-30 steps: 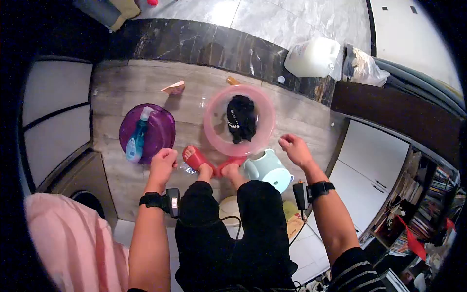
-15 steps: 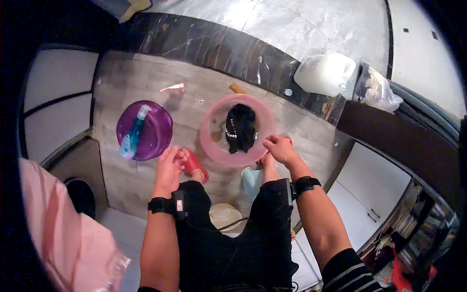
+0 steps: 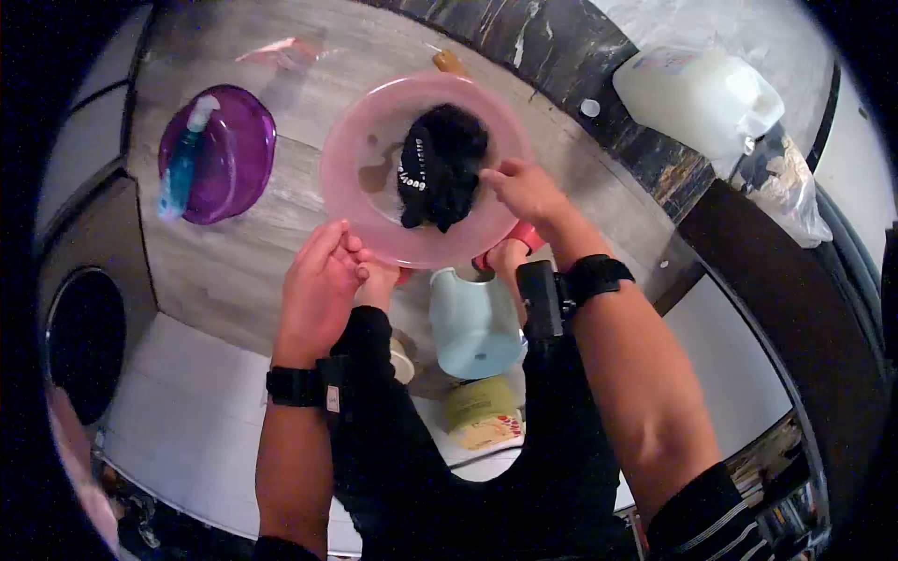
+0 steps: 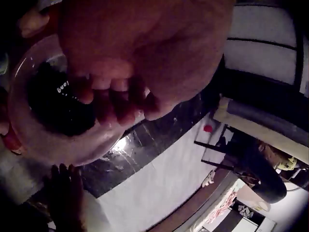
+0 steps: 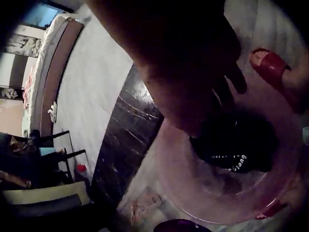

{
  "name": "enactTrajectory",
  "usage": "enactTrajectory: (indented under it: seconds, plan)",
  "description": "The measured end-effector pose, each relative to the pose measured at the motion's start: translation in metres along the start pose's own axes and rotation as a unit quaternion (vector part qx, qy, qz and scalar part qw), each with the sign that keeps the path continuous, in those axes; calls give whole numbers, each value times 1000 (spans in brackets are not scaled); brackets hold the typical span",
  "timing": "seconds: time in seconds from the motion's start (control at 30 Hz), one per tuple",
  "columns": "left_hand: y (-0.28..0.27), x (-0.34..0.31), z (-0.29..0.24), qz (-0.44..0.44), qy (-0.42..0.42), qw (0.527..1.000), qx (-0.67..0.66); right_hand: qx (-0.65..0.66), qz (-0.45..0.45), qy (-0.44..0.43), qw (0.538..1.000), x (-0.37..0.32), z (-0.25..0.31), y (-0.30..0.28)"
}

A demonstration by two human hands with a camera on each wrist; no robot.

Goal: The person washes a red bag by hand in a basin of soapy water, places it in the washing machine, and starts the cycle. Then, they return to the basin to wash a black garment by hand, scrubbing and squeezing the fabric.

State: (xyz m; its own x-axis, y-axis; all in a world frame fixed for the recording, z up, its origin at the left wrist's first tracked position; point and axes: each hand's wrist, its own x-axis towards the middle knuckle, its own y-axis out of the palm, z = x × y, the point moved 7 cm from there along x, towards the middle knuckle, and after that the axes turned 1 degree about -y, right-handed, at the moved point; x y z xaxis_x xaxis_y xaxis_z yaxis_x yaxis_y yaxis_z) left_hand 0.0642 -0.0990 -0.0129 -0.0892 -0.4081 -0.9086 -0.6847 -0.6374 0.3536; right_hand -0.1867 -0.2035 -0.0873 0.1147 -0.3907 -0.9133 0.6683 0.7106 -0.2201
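A pink basin (image 3: 351,178) stands on the floor before the person's feet. Bunched inside it lies a black cloth (image 3: 458,159) with white lettering, with a little water beside it. The right hand (image 3: 528,192) reaches over the basin's right side, its fingertips close to the cloth and holding nothing. At the near left rim is the left hand (image 3: 318,280), palm turned inward, fingers loosely bent around nothing. In the left wrist view the left hand (image 4: 145,53) hangs above the basin; in the right wrist view the right hand (image 5: 198,72) is dark above the cloth.
A purple basin (image 3: 248,154) with a blue bottle (image 3: 184,164) sits at left. Between the legs stand a light-blue stool (image 3: 477,327) and a green-and-cream container (image 3: 482,411). A white jug (image 3: 697,98) rests on the dark stone sill (image 3: 599,103). Red slippers (image 3: 527,238) touch the basin's near side.
Both hands have moved to the pink basin, the right one in over its rim. The head view has leaned closer, and the basin sits nearer the knees.
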Motion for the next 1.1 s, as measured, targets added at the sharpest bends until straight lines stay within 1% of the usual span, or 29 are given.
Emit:
enactTrajectory:
  seconds: [0.03,0.13,0.17,0.2,0.23,0.33,0.37,0.43,0.47,0.5,0.57,0.6,0.63,0.67,0.7,0.77,0.8,0.83,0.87,0.9,0.93,0.97,1.0,1.1]
  plan:
    - [-3,9,7,16,-2,1000,-10,-31,-8,-11,999,10,3,11]
    - [-10,20,16,-12,0,1000,22,-133,-25,-72,988,54,-2,52]
    - [-19,25,18,-12,7,1000,8,-169,-31,-98,980,72,-4,64]
    - [-27,30,20,-11,13,1000,-6,-162,15,-54,985,87,-9,74]
    - [-34,37,18,-8,23,1000,-19,-187,-8,-70,980,101,-7,79]
    - [-48,42,-2,-35,86,995,-19,-247,-63,-129,958,122,-4,95]
    - [-50,42,-10,-23,92,995,-18,-298,-62,-126,944,125,-5,104]
    - [-46,43,-39,10,129,992,-7,-394,-82,-139,905,124,20,109]
    - [-46,38,-49,5,153,988,-10,-388,-89,-164,903,133,15,115]
    - [-44,32,-55,-2,162,987,-17,-428,-88,-169,883,136,12,124]
    - [-38,26,-70,-12,186,982,-26,-532,-68,-252,806,141,6,150]
    - [-34,26,-74,38,207,977,-22,-572,-54,-309,757,145,-4,165]
    - [-33,23,-78,40,219,975,-5,-611,-43,-362,703,143,-3,175]
    - [-27,20,-84,43,228,973,13,-619,-28,-383,685,143,-3,175]
    - [-23,18,-89,48,242,969,31,-609,-49,-395,687,144,2,171]
    - [-17,10,-97,23,260,962,74,-574,-83,-321,749,150,6,156]
    - [-14,3,-101,8,271,958,96,-545,-137,-318,764,157,-4,153]
    - [-11,-4,-103,18,290,951,103,-540,-123,-274,787,158,-8,152]
    - [-10,-9,-104,29,315,942,111,-486,-120,-258,826,156,-11,151]
    - [-8,-14,-104,41,338,933,119,-464,-143,-268,832,146,-9,150]
    - [-8,-17,-102,54,338,932,116,-454,-105,-230,855,154,-21,152]
    - [-8,-24,-101,59,351,927,120,-412,-73,-188,889,183,-53,156]
    - [-8,-32,-99,63,364,921,123,-448,-13,-217,867,165,-42,157]
    - [-14,-40,-98,55,390,907,150,-400,-35,-226,888,99,-15,138]
